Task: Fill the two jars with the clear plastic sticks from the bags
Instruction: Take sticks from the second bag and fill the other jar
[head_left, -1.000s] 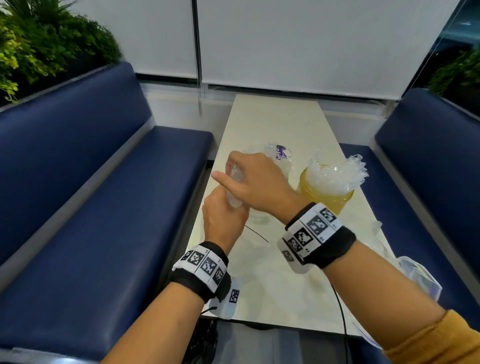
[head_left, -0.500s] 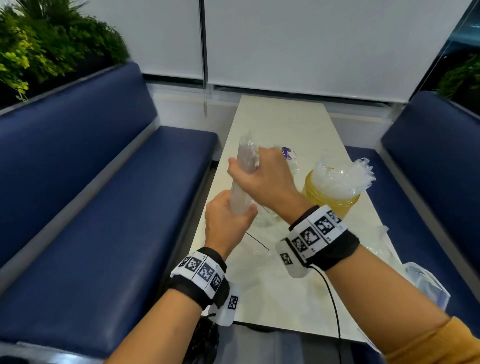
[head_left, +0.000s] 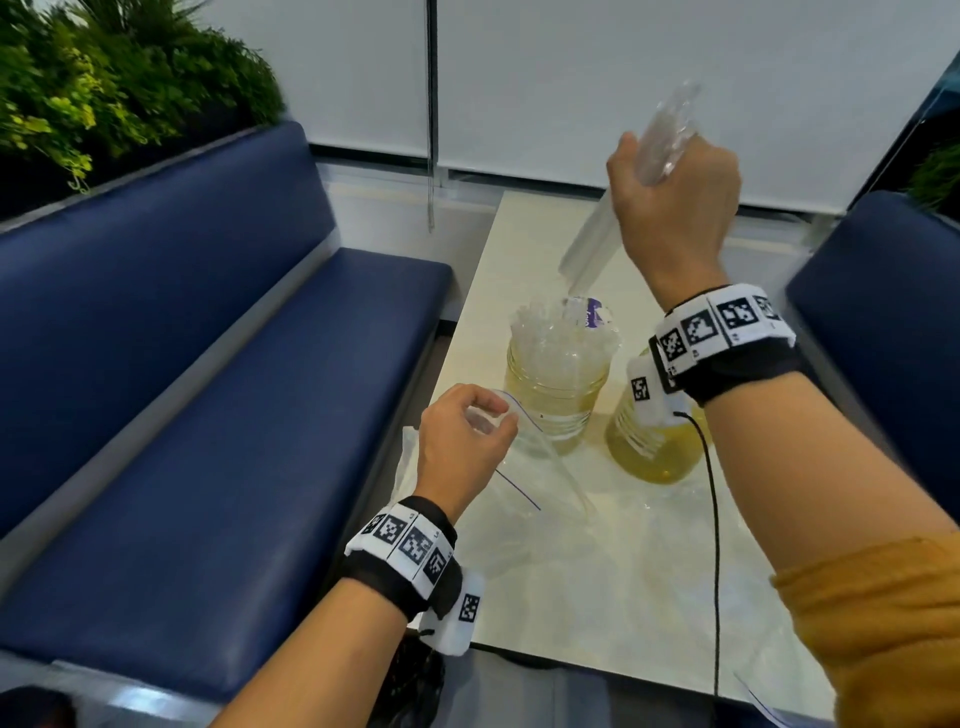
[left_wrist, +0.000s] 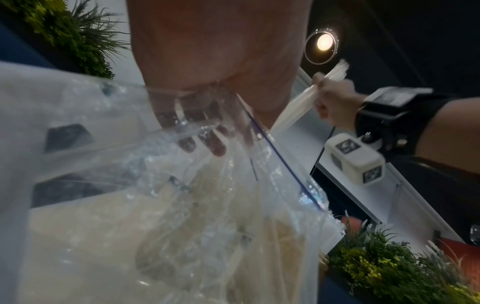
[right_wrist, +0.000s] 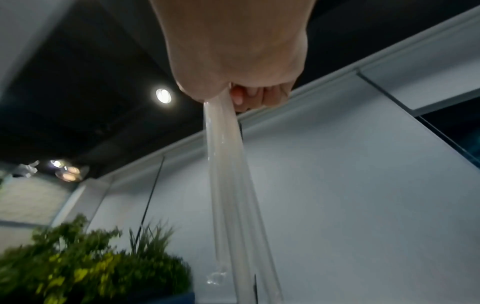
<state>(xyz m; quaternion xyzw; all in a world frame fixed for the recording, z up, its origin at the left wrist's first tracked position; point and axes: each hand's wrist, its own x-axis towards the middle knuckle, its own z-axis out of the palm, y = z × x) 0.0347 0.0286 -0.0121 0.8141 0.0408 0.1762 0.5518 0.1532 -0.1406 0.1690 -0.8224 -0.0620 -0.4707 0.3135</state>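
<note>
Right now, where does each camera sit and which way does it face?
Head: worn on the head, looking down at the table and both jars; both forearms show.
Left wrist: looks along the left hand into the clear bag; palm and fingers show.
Right wrist: looks up past the right hand at ceiling lights.
Shared: the right hand's bundle of clear sticks appears in all three.

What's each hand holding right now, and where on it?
Right hand grips a bundle of clear sticks near its upper end. Left hand pinches the empty zip bag at its open top edge.
</note>
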